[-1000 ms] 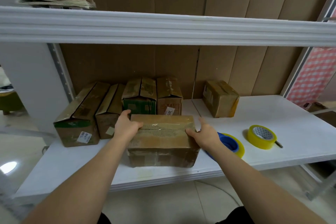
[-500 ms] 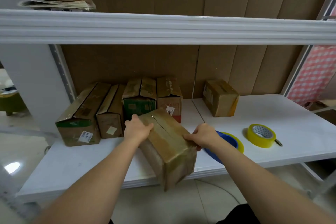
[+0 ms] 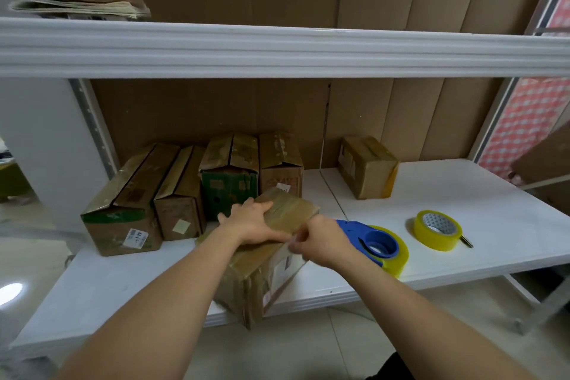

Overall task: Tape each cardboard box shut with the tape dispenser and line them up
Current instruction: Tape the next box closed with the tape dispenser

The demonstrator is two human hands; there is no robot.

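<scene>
A worn cardboard box (image 3: 265, 281) sits skewed on the white shelf (image 3: 481, 194), one corner jutting over the front edge. My left hand (image 3: 253, 222) lies flat on the box's top and presses it. At the top right edge of the box, my right hand (image 3: 320, 241) has its fingers curled, pinching what looks like a loose bit of clear tape. Just behind that hand, the blue tape dispenser (image 3: 376, 241) with a yellowish roll lies on the shelf, held by neither hand.
Several boxes (image 3: 182, 200) stand in a row at the back left. One more box (image 3: 367, 166) sits apart at the back centre. A spare tape roll (image 3: 438, 230) and a pen (image 3: 465, 241) lie to the right. The upper shelf beam (image 3: 277, 49) hangs overhead.
The box has been turned from lying crosswise to pointing away at an angle. My left hand moved onto its top; my right hand shifted from the box's side to its top edge.
</scene>
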